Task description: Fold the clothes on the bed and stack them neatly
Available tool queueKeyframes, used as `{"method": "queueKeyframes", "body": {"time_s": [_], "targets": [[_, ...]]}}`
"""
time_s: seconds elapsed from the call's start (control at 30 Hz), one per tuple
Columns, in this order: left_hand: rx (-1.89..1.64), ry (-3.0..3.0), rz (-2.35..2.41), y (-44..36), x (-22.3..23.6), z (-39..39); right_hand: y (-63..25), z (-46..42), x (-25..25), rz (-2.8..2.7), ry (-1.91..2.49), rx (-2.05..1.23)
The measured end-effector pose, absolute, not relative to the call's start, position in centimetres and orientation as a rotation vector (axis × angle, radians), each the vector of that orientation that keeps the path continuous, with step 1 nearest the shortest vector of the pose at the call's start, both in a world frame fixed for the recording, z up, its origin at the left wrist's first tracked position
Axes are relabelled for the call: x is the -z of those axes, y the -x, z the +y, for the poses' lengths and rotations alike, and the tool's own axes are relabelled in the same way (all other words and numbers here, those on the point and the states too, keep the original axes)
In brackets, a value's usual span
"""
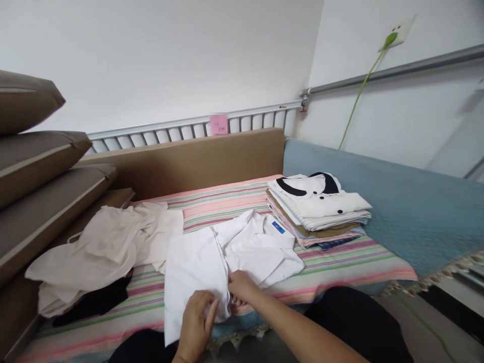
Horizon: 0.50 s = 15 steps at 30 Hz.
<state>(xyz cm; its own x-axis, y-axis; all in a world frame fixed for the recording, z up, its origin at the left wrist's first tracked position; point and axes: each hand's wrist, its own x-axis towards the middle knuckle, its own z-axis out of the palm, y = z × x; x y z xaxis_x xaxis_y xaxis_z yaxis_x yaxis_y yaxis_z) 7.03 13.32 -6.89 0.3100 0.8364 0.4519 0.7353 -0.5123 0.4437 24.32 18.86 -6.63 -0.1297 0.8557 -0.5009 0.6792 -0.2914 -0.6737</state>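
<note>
A white collared shirt (196,257) lies partly folded before me, its collar with a blue label pointing away to the right. At the near side of the cloth, my right hand (242,287) has its fingers closed on the shirt's edge. My left hand (198,317) rests on the lower left part of the same shirt, fingers slightly bent and thumb apart from them. The fingertips of my right hand are partly hidden by the hand itself.
To the right stands a stack of folded clothes (321,212), a white top with black trim uppermost. Crumpled cream clothing (109,242) and a black garment (96,302) lie left on the striped cloth (212,194). Brown cushions (45,217) are piled at far left.
</note>
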Motion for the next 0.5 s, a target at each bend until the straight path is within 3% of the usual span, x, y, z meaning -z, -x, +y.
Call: {"method": "queueKeyframes", "body": {"time_s": [0.1, 0.23, 0.5], "targets": [[-1.034, -2.514, 1.610, -7.1, 6.9, 17.0, -24.0, 18.3, 6.3, -1.735, 1.915, -1.431], [-0.818, -2.724, 1.779, -8.4, 9.4, 20.5, -25.6, 18.9, 4.9, -1.762, 1.901, -1.413], [-0.567, -2.763, 1.923, -8.7, 13.0, 21.8, -38.9, 30.2, 0.0, -1.790, 1.985, -0.528]]}}
